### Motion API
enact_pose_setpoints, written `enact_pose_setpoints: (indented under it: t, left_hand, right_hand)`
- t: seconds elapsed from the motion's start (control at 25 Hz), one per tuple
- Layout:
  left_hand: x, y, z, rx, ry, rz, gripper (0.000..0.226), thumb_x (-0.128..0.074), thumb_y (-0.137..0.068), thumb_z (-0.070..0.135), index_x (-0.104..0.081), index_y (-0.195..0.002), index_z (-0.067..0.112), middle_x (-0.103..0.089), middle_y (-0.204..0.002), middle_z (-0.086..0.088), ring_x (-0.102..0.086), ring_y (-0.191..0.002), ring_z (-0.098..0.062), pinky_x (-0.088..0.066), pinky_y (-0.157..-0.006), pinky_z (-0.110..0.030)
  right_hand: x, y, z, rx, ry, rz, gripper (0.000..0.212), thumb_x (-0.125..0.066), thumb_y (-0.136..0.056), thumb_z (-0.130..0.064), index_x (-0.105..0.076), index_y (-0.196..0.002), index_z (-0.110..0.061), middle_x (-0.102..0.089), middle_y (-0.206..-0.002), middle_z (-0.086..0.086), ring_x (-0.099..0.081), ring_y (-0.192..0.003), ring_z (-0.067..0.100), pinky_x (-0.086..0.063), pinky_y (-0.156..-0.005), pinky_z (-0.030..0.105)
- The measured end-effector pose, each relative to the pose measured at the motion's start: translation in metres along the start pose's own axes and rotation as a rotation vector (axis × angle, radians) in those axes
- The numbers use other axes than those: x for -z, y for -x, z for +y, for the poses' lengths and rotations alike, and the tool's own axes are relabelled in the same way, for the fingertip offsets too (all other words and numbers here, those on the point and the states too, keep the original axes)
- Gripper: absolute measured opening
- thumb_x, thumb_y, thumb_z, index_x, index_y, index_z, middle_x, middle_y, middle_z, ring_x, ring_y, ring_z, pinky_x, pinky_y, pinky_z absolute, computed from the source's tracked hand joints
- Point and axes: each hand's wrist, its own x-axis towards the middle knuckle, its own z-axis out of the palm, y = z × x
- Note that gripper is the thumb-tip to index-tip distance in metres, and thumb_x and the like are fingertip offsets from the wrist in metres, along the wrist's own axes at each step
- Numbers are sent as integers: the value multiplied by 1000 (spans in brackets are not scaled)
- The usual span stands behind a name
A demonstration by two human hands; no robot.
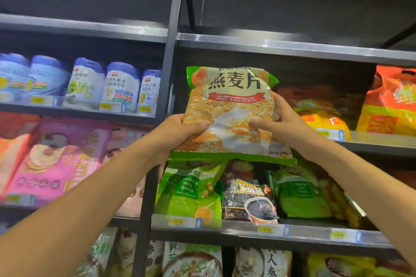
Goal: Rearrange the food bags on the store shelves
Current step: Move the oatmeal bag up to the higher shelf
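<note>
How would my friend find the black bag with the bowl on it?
Find the shelf just below the held-up oat bag. The black bag stands there between two green bags. It alone is dark, with a bowl pictured on its front.

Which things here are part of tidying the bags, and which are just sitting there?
Job: oat flakes bag, gripped by the left hand and the right hand; the shelf behind it.

Just sitting: blue-lidded tins; yellow price tag; green soybean bag; black sesame bag; orange bags.
</note>
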Motion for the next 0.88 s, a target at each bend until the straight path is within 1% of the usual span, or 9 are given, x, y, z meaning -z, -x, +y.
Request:
enact_pose_setpoints:
  t: [0.08, 0.16, 0.28, 0.36, 0.44, 0.52, 0.64, 0.76, 0.88]
  left_hand:
    - [4, -25, 3, -9, -30, 19, 37, -78, -92, 34, -70, -121, 12, -82, -106, -9, -79, -97, -28, -64, -86, -40]
    - [10, -52, 4, -8, -51, 32, 41, -78, -91, 36, -70, -122, 11, -82, -108, -9, -80, -94, -24, -64, -78, -35]
    - [18, -90, 5, 0, -101, 26, 44, -77, -91, 40, -69, -123, 11, -81, -111, -9, -79, -97, -25, -63, -84, -37]
    - [24, -112, 7, 2, -139, 21, 44, -77, -91, 40, -69, -123, 11, -82, -108, -8, -79, -99, -26, -62, -93, -44]
    - [27, -136, 12, -9, -176, 26, 44, -77, -91, 42, -70, -121, 10, -82, -105, -8, -79, -99, -27, -60, -99, -48]
    - [27, -158, 17, -32, -210, 57, 49, -76, -90, 49, -70, -120, 11, -83, -103, -7, -80, -96, -26, -60, -98, -50]
    - [28, -185, 24, -65, -249, 133, 56, -74, -87, 59, -70, -120, 14, -83, -102, -4, -81, -91, -24, -63, -93, -46]
    - [30, -210, 22, -67, -253, 151, 58, -72, -87, 62, -70, -121, 15, -82, -103, -5, -80, -93, -25, -63, -94, -47]
    - [31, -230, 13, -49, -264, 148, 52, -70, -91, 57, -68, -123, 15, -81, -108, -8, -79, -99, -28, -62, -95, -48]
  right_hand:
    - [3, -28, 6, -22, -8, -48, 91, -86, -82, -26, -31, -153, -42, -66, -129, -14, -70, -112, 7, -56, -100, 37]
    - [5, -54, 13, -51, -22, -82, 95, -87, -81, -26, -29, -154, -44, -66, -129, -13, -70, -111, 8, -59, -96, 35]
    - [7, -91, 29, -75, -49, -116, 94, -87, -81, -26, -29, -154, -41, -67, -130, -9, -73, -108, 11, -61, -87, 31]
    - [7, -115, 39, -82, -46, -130, 92, -87, -81, -27, -31, -153, -38, -68, -130, -7, -73, -109, 13, -61, -85, 32]
    - [9, -140, 47, -74, -40, -131, 90, -89, -79, -28, -35, -150, -36, -69, -131, -5, -74, -110, 15, -61, -90, 38]
    - [13, -163, 51, -57, -50, -120, 87, -90, -78, -26, -39, -149, -32, -71, -129, -3, -75, -108, 17, -61, -93, 42]
    - [16, -189, 54, -19, -98, -104, 85, -89, -78, -20, -42, -148, -29, -72, -126, -3, -76, -105, 16, -64, -83, 37]
    - [14, -210, 62, 18, -110, -90, 87, -90, -75, -19, -43, -148, -29, -71, -127, -2, -74, -109, 18, -61, -94, 44]
    - [8, -227, 73, 34, -84, -74, 84, -92, -72, -16, -49, -143, -27, -72, -125, -2, -73, -110, 19, -59, -97, 47]
